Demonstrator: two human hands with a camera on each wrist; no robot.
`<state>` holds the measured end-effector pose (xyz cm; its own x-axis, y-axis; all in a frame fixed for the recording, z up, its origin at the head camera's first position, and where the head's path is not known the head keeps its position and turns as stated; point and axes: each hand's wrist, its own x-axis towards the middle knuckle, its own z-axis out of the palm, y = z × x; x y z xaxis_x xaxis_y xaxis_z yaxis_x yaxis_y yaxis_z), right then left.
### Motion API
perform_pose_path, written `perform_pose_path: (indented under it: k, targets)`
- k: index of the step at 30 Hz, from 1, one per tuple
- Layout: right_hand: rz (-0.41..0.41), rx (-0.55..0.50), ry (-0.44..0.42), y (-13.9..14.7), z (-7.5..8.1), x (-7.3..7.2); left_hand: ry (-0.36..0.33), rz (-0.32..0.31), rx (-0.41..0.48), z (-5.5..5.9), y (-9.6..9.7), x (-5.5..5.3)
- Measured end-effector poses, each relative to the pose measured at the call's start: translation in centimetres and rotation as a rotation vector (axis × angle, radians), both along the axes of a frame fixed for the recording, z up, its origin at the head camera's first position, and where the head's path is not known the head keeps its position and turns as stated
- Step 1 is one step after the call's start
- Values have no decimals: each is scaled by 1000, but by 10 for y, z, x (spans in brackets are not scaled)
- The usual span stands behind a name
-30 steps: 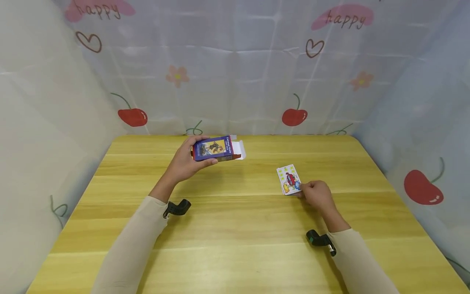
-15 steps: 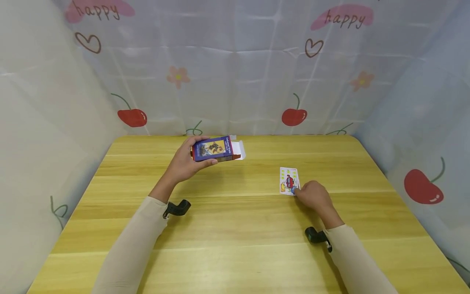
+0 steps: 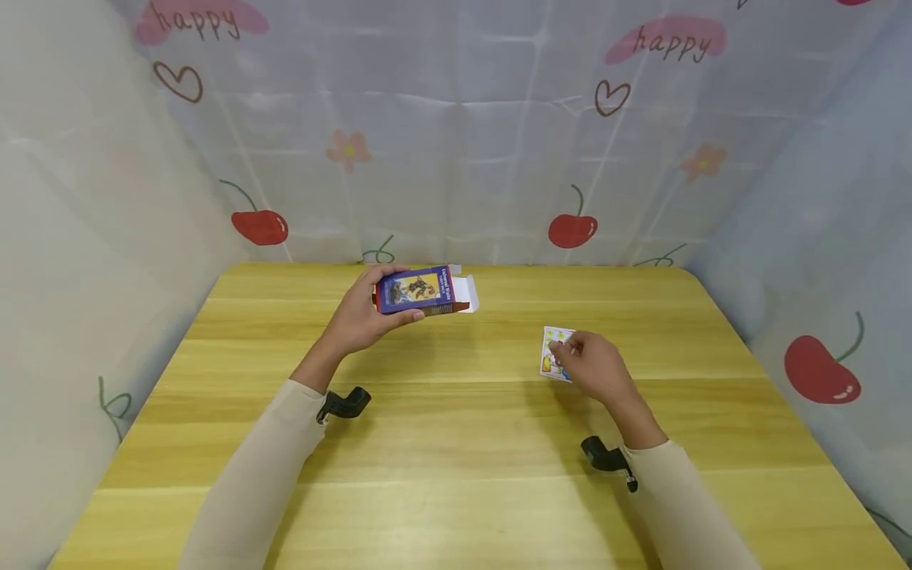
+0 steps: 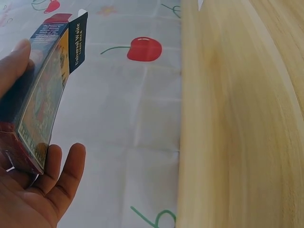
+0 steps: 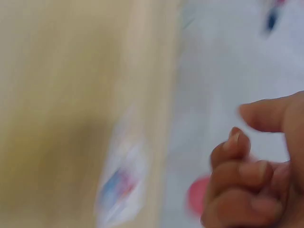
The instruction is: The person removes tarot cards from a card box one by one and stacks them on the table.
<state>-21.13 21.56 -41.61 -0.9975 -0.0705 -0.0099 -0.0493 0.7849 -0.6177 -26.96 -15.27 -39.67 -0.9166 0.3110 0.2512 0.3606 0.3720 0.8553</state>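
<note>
My left hand (image 3: 359,313) grips a blue tarot card box (image 3: 415,290) above the table, thumb along the near side. The box's end flap stands out to the right, with a white inside; the box front reads "Universal Waite". In the left wrist view the box (image 4: 40,90) is tilted, its flap raised. On the table at right lies a small pile of tarot cards (image 3: 551,360), the top one face up with yellow discs. My right hand (image 3: 594,366) hovers over the cards' right side, partly hiding them. The right wrist view shows its thumb apart from loosely curled fingers (image 5: 240,178), nothing between.
A wooden table (image 3: 456,459) spans the space, its far edge against a white curtain (image 3: 456,174) printed with cherries and flowers. Similar sheets hang at both sides. A black wrist camera (image 3: 347,402) sits at the left cuff, another camera (image 3: 604,455) at the right.
The right hand laid the cards down on the table, let go and rose slightly to the left over them. The left hand and box stayed nearly still.
</note>
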Motion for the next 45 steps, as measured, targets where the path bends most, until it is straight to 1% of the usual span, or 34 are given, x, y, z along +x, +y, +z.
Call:
perform_pose_path:
  k: [2,4,6,8,9,11,13,17,19,23,27,33,36,38,42,45]
  targets:
    - [55,-138,65,-22,15,0,-2,1,1,2,0,0]
    - [93,-321,92,-43,26,-4,-4,2,-2,4,-1,0]
    - [110,-513,62,-63,33,-8,-11,2,-8,4,-1,0]
    - [105,-674,5,-79,35,-14,-18,-5,-8,3,-1,1]
    - [93,-734,-31,-86,35,-17,-21,-11,-8,3,0,1]
    - [72,-797,-96,-96,34,-22,-27,-23,-7,2,0,2]
    - [56,-795,-137,-102,32,-27,-25,-29,-9,3,1,4]
    - [51,-676,-196,-107,33,-32,-14,-27,-24,3,2,4]
    - [54,-625,-233,-108,35,-33,-7,-38,-31,3,2,4]
    - [56,-583,-304,-109,40,-35,4,-68,-33,3,2,2]
    - [60,-547,-318,-111,42,-36,8,-83,-23,2,2,2]
    - [63,-517,-290,-113,40,-34,10,-90,-4,0,1,4]
    - [48,-536,-263,-111,39,-33,11,-81,-12,0,1,5]
    - [28,-578,-238,-107,38,-31,13,-71,-21,0,1,5]
    - [-36,-713,-160,-97,35,-26,14,-44,-34,1,0,4]
    - [-78,-840,-118,-94,32,-23,12,-34,-28,2,0,4]
